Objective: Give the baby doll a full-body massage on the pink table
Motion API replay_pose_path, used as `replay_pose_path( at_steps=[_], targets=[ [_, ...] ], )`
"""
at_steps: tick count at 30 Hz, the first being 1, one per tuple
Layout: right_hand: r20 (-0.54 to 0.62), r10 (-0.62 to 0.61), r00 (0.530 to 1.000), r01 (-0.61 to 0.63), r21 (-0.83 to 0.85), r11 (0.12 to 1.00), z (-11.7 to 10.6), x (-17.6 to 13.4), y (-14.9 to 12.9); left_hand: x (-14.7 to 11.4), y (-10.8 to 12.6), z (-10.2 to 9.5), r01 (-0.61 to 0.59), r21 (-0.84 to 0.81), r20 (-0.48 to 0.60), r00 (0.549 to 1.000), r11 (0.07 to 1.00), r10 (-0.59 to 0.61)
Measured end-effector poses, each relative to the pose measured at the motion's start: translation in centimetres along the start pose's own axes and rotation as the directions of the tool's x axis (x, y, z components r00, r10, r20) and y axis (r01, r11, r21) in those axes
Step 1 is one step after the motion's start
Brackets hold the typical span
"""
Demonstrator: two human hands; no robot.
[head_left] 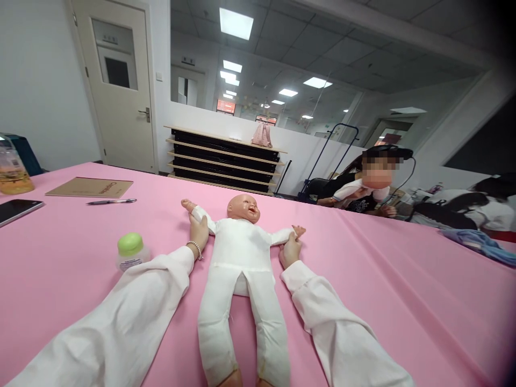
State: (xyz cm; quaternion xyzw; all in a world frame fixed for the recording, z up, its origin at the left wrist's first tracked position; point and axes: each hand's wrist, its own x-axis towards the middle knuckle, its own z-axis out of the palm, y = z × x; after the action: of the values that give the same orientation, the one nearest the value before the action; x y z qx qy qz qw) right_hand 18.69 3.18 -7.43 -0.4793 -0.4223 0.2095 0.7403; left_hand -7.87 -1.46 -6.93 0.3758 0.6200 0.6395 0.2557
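A baby doll (242, 247) with a white cloth body lies on its back on the pink-covered table (161, 333), its head away from me and its arms spread. My left hand (199, 232), with a beaded bracelet at the wrist, is closed round the doll's arm on the left. On the other side my right hand (291, 251) grips the doll's other arm just below its small plastic hand. Both of my sleeves are white. Close to my left forearm stands a clear jar (133, 260) with a green lid (130, 244).
Left on the table are a brown notebook (91, 187), a pen (112, 202), a phone (18, 210) and a bottle (14, 169). Blue cloth (479, 244) lies at the right edge. Beyond the table sits a person (363, 188) near a cart (330, 156); stacked boards (226, 158) line the wall.
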Motion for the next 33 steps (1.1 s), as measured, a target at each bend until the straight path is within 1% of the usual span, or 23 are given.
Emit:
replay_pose_path(
  at_steps=[2,4,6,8,9,10,12,13,14,15,17,19,21,23,24,25,26,27,29,30,31,32,33],
  targets=[
    [-0.055,-0.007,0.998,0.007,0.0,1.0,-0.1,0.3,0.2,-0.1,0.1,0.0,-0.011,-0.004,-0.01,1.0,1.0,0.011],
    [-0.056,-0.022,0.998,0.022,-0.001,1.0,0.0,-0.2,-0.3,-0.4,0.4,-0.1,-0.021,0.034,-0.006,1.0,0.999,0.021],
    [0.034,-0.098,0.995,0.098,0.0,0.995,0.0,-1.3,-1.4,-0.8,0.8,-0.1,-0.052,0.111,0.006,0.999,0.992,0.052],
    [0.199,-0.255,0.946,0.263,-0.012,0.965,0.0,-2.6,-2.6,-1.1,1.1,-0.1,-0.166,0.189,0.048,0.986,0.968,0.159],
    [0.311,-0.344,0.886,0.368,-0.018,0.93,0.0,-3.1,-3.1,-1.3,1.2,-0.1,-0.25,0.214,0.087,0.968,0.944,0.236],
    [0.433,-0.419,0.798,0.472,-0.018,0.881,0.0,-3.6,-3.6,-1.3,1.2,-0.1,-0.341,0.229,0.136,0.939,0.912,0.316],
    [0.636,-0.501,0.586,0.648,0.003,0.762,0.1,-4.3,-4.2,-1.4,1.2,0.0,-0.506,0.251,0.255,0.857,0.825,0.448],
    [0.7,-0.519,0.491,0.714,0.019,0.7,0.1,-4.4,-4.4,-1.4,1.1,0.0,-0.573,0.265,0.317,0.811,0.775,0.492],
    [0.739,-0.53,0.416,0.764,0.032,0.645,0.2,-4.5,-4.5,-1.4,1.0,0.1,-0.631,0.283,0.374,0.766,0.722,0.522],
    [0.758,-0.539,0.367,0.8,0.038,0.599,0.2,-4.4,-4.5,-1.4,1.0,0.1,-0.679,0.304,0.424,0.724,0.668,0.543],
    [0.775,-0.545,0.32,0.839,0.035,0.543,0.3,-4.2,-4.6,-1.4,1.0,0.2,-0.754,0.345,0.506,0.651,0.559,0.566],
    [0.792,-0.534,0.294,0.851,0.037,0.524,0.4,-4.1,-4.7,-1.5,1.1,0.2,-0.798,0.383,0.557,0.601,0.466,0.573],
    [0.802,-0.523,0.288,0.848,0.039,0.528,0.5,-4.1,-4.8,-1.6,1.3,0.1,-0.817,0.408,0.583,0.576,0.407,0.573],
    [0.805,-0.507,0.308,0.829,0.035,0.559,0.5,-4.3,-4.8,-1.7,1.4,0.0,-0.824,0.414,0.593,0.567,0.388,0.571],
    [0.798,-0.498,0.339,0.803,0.03,0.595,0.5,-4.4,-4.8,-1.7,1.4,0.0,-0.822,0.407,0.593,0.569,0.398,0.57],
    [0.779,-0.486,0.396,0.759,0.02,0.651,0.5,-4.5,-4.7,-1.6,1.3,0.0,-0.814,0.396,0.584,0.581,0.425,0.568],
    [0.741,-0.466,0.483,0.689,0.006,0.725,0.6,-4.6,-4.5,-1.6,1.2,-0.1,-0.794,0.38,0.562,0.605,0.474,0.564],
    [0.676,-0.432,0.597,0.589,-0.004,0.808,0.6,-4.6,-4.3,-1.4,1.1,-0.1,-0.759,0.36,0.524,0.646,0.542,0.555],
    [0.464,-0.302,0.832,0.339,0.004,0.941,0.7,-4.2,-3.5,-1.1,0.9,-0.1,-0.62,0.305,0.396,0.773,0.723,0.495],
    [0.339,-0.221,0.915,0.228,0.02,0.973,0.7,-3.8,-3.0,-0.9,0.7,-0.1,-0.509,0.27,0.314,0.849,0.817,0.425],
    [0.22,-0.154,0.963,0.15,0.035,0.988,0.7,-3.3,-2.5,-0.7,0.6,-0.2,-0.378,0.229,0.23,0.916,0.897,0.328],
    [0.116,-0.11,0.987,0.106,0.041,0.994,0.6,-2.6,-2.0,-0.5,0.6,-0.2,-0.243,0.182,0.152,0.964,0.953,0.217],
    [0.032,-0.088,0.996,0.086,0.036,0.996,0.5,-2.0,-1.4,-0.4,0.5,-0.3,-0.122,0.135,0.088,0.99,0.983,0.11]
  ],
)
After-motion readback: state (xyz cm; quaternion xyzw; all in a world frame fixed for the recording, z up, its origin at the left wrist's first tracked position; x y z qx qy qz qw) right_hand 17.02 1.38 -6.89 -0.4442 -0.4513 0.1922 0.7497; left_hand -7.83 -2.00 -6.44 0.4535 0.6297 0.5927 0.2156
